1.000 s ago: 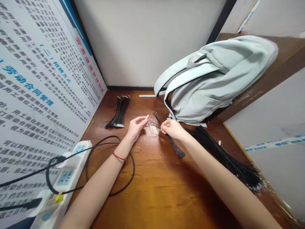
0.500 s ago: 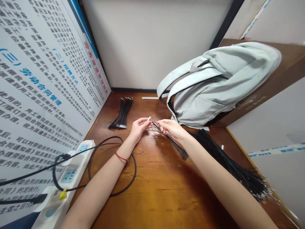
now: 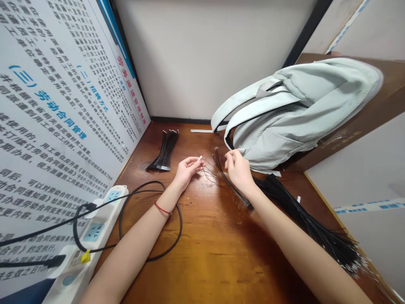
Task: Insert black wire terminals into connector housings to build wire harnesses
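Since the earlier frame half a second ago, the right hand [image 3: 238, 169] has drawn away from the left hand [image 3: 186, 172], leaving a gap between them, while the left hand has kept its grip. Taking that gap as the clock's centre, the left hand sits at nine o'clock, thumb and fingertips pinched narrowly on a small white rectangular piece [image 3: 199, 158]; a couple of thin dark wires [image 3: 209, 174] trail from beside its fingers across the gap. The right hand is at three o'clock, its fingers curled in near the thumb; whether they hold anything, I cannot tell. Just beside it, a slim bundle of thin black wires [image 3: 230, 180] slants over the brown wooden table [image 3: 202, 257], its loose ends towards one o'clock and its other end towards five, near the right wrist. At ten lies a flat, black, white-tipped wire bundle [image 3: 166, 150]; at four, a large heap of long black wires [image 3: 303, 219]; at two, a pale grey-green fabric backpack [image 3: 294, 114].
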